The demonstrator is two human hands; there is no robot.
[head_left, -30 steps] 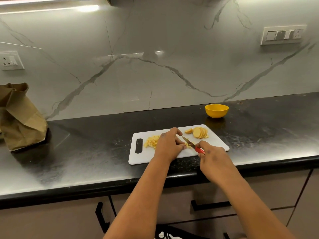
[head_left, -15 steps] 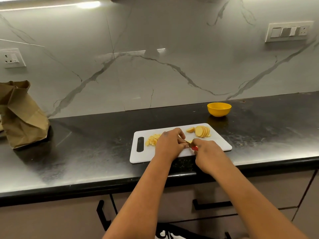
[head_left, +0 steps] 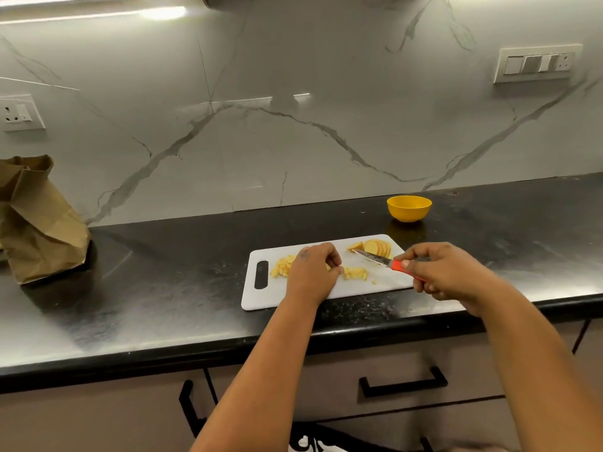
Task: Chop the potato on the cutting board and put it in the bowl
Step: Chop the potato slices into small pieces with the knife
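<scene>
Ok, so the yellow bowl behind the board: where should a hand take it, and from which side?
Judging by its pose, grip the yellow bowl at its open rim, from above or the front; it stands upright and alone on the countertop.

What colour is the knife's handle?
Red-orange, on the knife handle in the right hand; head view.

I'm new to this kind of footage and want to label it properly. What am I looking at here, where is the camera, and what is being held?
No machine here: a person wears a camera on the head, looking down at their own two arms. On the black counter lies a white cutting board. The right hand holds a red-handled knife, its blade above the board. The left hand rests on the board, fingers curled beside some chopped potato. More chopped pieces lie left of it and uncut slices at the far corner. A yellow bowl and a paper bag stand apart.
</scene>
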